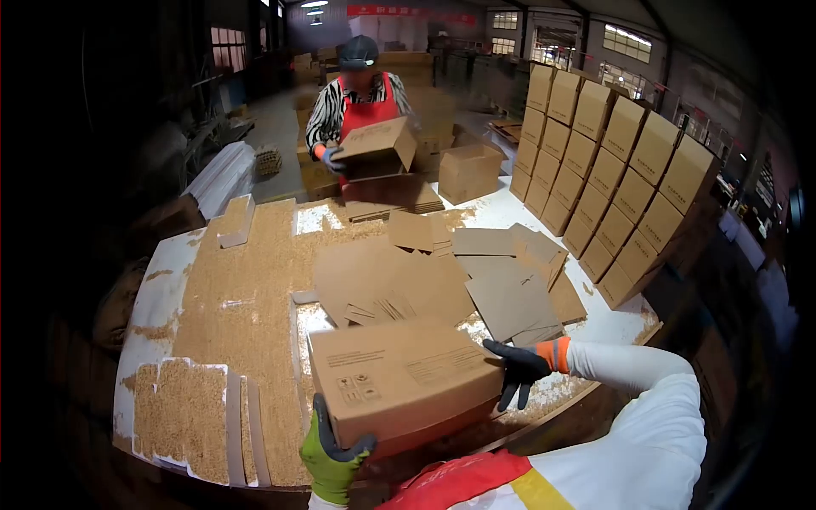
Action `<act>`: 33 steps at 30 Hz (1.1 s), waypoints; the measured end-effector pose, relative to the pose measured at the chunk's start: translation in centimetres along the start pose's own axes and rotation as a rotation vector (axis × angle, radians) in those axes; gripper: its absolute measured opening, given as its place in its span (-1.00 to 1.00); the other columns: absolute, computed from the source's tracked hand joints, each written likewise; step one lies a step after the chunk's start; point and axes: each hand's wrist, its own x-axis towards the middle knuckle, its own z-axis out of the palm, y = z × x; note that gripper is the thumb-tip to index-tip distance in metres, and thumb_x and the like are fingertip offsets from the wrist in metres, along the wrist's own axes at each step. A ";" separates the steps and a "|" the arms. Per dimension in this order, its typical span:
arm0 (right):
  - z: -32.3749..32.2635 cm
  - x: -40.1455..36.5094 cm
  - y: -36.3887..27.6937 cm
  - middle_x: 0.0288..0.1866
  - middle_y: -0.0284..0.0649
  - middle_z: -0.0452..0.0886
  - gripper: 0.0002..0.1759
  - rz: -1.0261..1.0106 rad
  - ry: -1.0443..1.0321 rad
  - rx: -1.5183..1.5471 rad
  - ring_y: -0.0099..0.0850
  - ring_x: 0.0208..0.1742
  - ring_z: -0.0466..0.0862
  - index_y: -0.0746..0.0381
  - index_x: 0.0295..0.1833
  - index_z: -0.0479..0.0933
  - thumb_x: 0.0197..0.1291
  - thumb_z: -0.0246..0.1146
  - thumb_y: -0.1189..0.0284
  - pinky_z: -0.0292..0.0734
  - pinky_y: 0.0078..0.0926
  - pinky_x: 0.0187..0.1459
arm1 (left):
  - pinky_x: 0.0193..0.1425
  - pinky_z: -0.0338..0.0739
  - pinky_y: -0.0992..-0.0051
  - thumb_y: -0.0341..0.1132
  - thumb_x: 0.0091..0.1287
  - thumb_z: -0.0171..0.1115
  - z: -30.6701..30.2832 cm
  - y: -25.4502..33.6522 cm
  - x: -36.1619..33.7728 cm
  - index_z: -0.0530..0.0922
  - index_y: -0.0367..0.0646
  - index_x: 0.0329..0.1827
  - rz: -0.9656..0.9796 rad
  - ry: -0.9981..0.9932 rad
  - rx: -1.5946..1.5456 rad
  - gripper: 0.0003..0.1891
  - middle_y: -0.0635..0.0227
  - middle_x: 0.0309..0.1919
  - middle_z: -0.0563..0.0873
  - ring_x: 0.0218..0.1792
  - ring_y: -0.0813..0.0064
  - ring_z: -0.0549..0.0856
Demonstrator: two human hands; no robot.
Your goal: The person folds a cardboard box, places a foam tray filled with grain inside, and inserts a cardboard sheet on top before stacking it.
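A closed cardboard box [408,365] with printed handling symbols lies in front of me at the near table edge. My left hand [334,450], in a green glove with dark fingertips, grips its near left corner. At the box's right end, my right hand [523,370] wears a black glove with an orange cuff. Its thumb is on the top edge and its spread fingers reach down the end. Behind the box lie flat cardboard sheets [391,272] and grey-brown panels [510,297]. Whether the box's underside touches the table is hidden.
Across the table [157,293], a co-worker [370,110] in a red apron holds an open box [374,149]. Stacked cartons [608,178] form a wall on the right. An open carton [470,172] stands at the far edge. Corrugated brown pieces [183,416] cover the left side.
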 end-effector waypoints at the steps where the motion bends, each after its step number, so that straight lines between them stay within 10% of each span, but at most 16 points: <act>1: -1.7 1.6 2.0 0.32 -0.01 0.52 0.09 -0.033 -0.180 0.303 -0.27 0.03 0.72 0.18 0.45 0.38 0.16 -0.10 -0.53 0.72 -0.24 0.00 | 0.14 0.61 0.21 0.07 0.05 0.56 -0.1 0.0 -0.1 0.39 -0.43 0.37 0.153 0.042 0.038 -0.05 -0.22 0.13 0.64 0.12 -0.09 0.70; 5: 0.1 6.0 6.1 0.27 -0.18 0.58 -0.30 -0.394 0.094 0.452 -0.35 0.21 0.61 0.19 0.43 0.38 0.35 0.27 -0.02 0.63 -0.30 0.16 | 0.31 0.51 0.07 0.32 -0.22 0.62 0.0 -2.1 -0.4 0.14 -0.44 0.53 0.441 -0.061 0.287 0.37 -0.23 0.38 0.42 0.29 -0.14 0.56; 8: 1.3 9.2 9.8 0.23 -0.16 0.56 -0.11 -0.764 0.580 0.096 -0.35 0.24 0.55 0.31 0.35 0.36 0.03 0.58 0.10 0.54 -0.34 0.21 | 0.30 0.55 0.11 0.41 0.41 -0.09 -1.3 -1.8 1.4 -0.06 -0.16 0.63 -0.677 -0.001 -0.710 -0.02 0.05 0.44 0.40 0.35 0.00 0.52; 10: 0.8 12.1 13.4 0.19 -0.13 0.54 0.03 -0.960 0.791 -0.263 -0.35 0.20 0.53 0.32 0.36 0.31 -0.18 0.69 0.17 0.50 -0.33 0.23 | 0.17 0.65 0.21 0.31 0.54 -0.47 -3.8 -3.0 1.4 -0.02 -0.06 0.63 -0.516 -0.267 -1.116 -0.21 0.10 0.42 0.41 0.30 0.05 0.57; 13: -2.4 16.9 18.3 0.17 -0.13 0.57 -0.17 -0.878 0.722 -0.493 -0.34 0.18 0.56 0.33 0.33 0.36 -0.01 0.54 0.25 0.48 -0.35 0.24 | -0.08 0.65 0.17 0.31 0.28 0.25 -2.0 -4.4 1.2 0.53 -0.32 0.21 -0.728 -0.396 -0.057 -0.21 0.03 -0.20 0.78 -0.11 0.25 0.79; 14: -4.4 18.1 19.8 0.16 -0.12 0.58 -0.24 -0.788 0.645 -0.513 -0.33 0.17 0.57 0.34 0.32 0.38 0.04 0.48 0.28 0.48 -0.35 0.24 | -0.26 0.61 0.31 0.11 0.35 0.27 0.2 -4.9 0.6 0.60 -0.26 -0.09 -0.581 -0.494 0.360 -0.49 0.01 -0.30 0.76 -0.37 0.18 0.74; 17: -13.0 19.5 20.4 0.15 -0.12 0.61 -0.43 -0.631 0.537 -0.512 -0.32 0.14 0.59 0.36 0.29 0.44 0.21 0.33 0.35 0.46 -0.37 0.25 | -0.20 0.62 0.07 -0.10 0.35 0.17 6.1 -7.5 -3.5 0.56 -0.26 0.03 -0.362 -0.258 0.494 -0.60 -0.01 -0.39 0.73 -0.33 -0.06 0.73; 19: -18.6 19.6 16.3 0.13 -0.11 0.64 -0.55 -0.887 0.746 -0.517 -0.31 0.13 0.60 0.37 0.27 0.47 0.32 0.23 0.40 0.45 -0.38 0.26 | -0.22 0.62 0.08 -0.15 0.37 0.10 7.1 -7.0 -3.8 0.55 -0.28 0.03 -0.415 -0.236 0.520 -0.63 -0.01 -0.42 0.73 -0.35 -0.02 0.74; 21: -10.0 14.2 1.7 0.16 -0.09 0.61 -0.62 -0.845 1.176 -0.690 -0.25 0.12 0.62 0.32 0.24 0.50 0.34 0.20 0.48 0.53 -0.34 0.17 | -0.27 0.60 0.11 -0.18 0.39 0.06 7.0 -6.7 -3.1 0.55 -0.34 0.01 -0.414 -0.238 0.555 -0.64 -0.02 -0.46 0.72 -0.39 0.02 0.74; 24: 2.2 18.4 -12.9 0.16 -0.15 0.61 -0.61 -1.222 0.667 -0.734 -0.30 0.02 0.66 0.23 0.26 0.52 0.32 0.24 0.48 0.57 -0.38 0.11 | -0.33 0.59 0.11 -0.19 0.37 0.08 7.5 -7.4 -2.9 0.56 -0.32 -0.04 -0.393 -0.165 0.489 -0.66 0.02 -0.52 0.70 -0.48 0.04 0.71; 27: 16.6 28.3 -20.6 0.31 -0.08 0.56 -0.38 -1.071 0.011 -0.768 -0.24 0.33 0.55 0.22 0.38 0.43 0.35 0.29 0.11 0.43 -0.33 0.33 | -0.38 0.58 0.12 -0.20 0.32 0.15 7.1 -7.3 -2.9 0.53 -0.39 0.10 -0.403 -0.166 0.429 -0.57 0.08 -0.55 0.68 -0.47 0.09 0.72; 29: 25.3 33.8 -24.4 0.49 0.02 0.38 -0.08 -0.957 -0.001 -0.964 -0.11 0.52 0.35 0.29 0.49 0.28 0.32 0.12 -0.24 0.21 -0.28 0.50 | -0.34 0.60 0.12 -0.17 0.34 0.14 6.9 -6.8 -2.7 0.53 -0.31 0.01 -0.458 -0.171 0.416 -0.63 0.09 -0.52 0.69 -0.44 0.09 0.74; 33: 31.9 42.2 -26.8 0.10 -0.07 0.68 -0.18 -0.886 -0.041 -0.689 -0.25 0.08 0.62 0.31 0.23 0.57 0.26 0.20 -0.25 0.45 -0.38 0.17 | -0.28 0.62 0.10 -0.14 0.39 0.08 6.7 -7.5 -2.7 0.49 -0.29 0.13 -0.508 -0.277 0.341 -0.59 0.08 -0.42 0.72 -0.38 0.03 0.75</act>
